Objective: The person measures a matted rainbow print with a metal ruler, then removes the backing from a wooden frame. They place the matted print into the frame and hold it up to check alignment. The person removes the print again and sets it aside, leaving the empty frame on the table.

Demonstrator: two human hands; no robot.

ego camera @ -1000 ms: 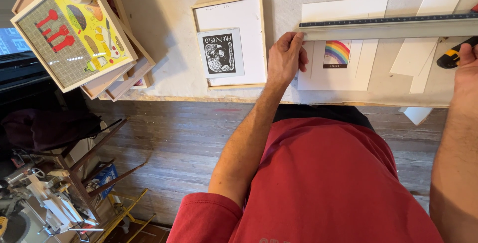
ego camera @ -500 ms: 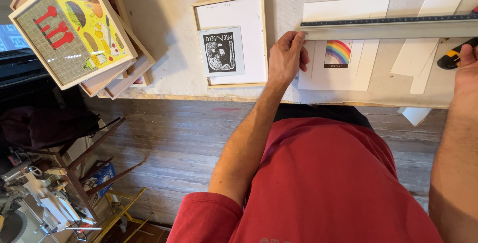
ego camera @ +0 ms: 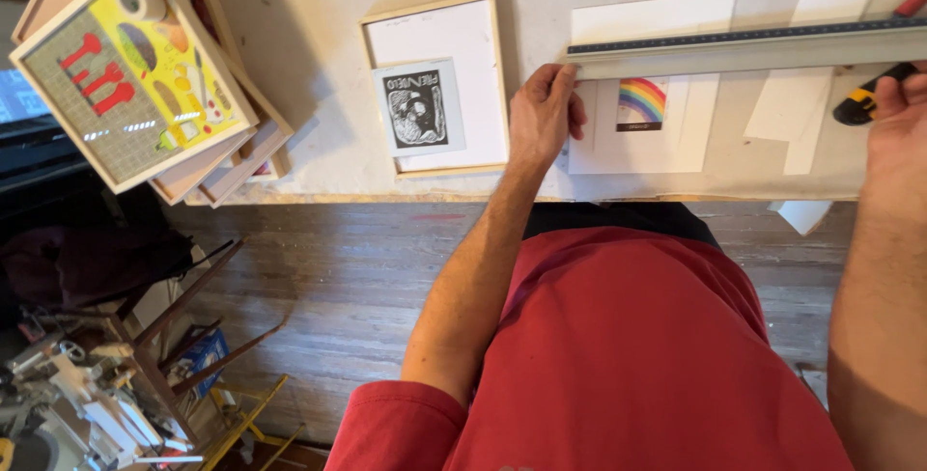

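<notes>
Your left hand (ego camera: 543,114) pressed flat, fingers together on the metal ruler's (ego camera: 748,46) end, over the rainbow print (ego camera: 642,102), your right hand (ego camera: 896,104) gripping a yellow-black knife (ego camera: 862,102).

Hands (ego camera: 544,112) on ruler (ego camera: 744,49) over rainbow print (ego camera: 641,102)

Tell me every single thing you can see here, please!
Metal ruler: one, grey, across the white sheets.
Rainbow picture: one, many colours, under the ruler.
White paper sheets: several, around the rainbow.
Wooden frame: one, pale, holding a black-and-white print.
Colourful framed picture: one, yellow and grey with red shapes, on a stack at the table's left.
Tape roll: one, white, on that picture.
Knife: one, black and yellow, far right.
Table: one, whitish.
Left hand: pressing the ruler's end.
Right hand: holding the knife.
</notes>
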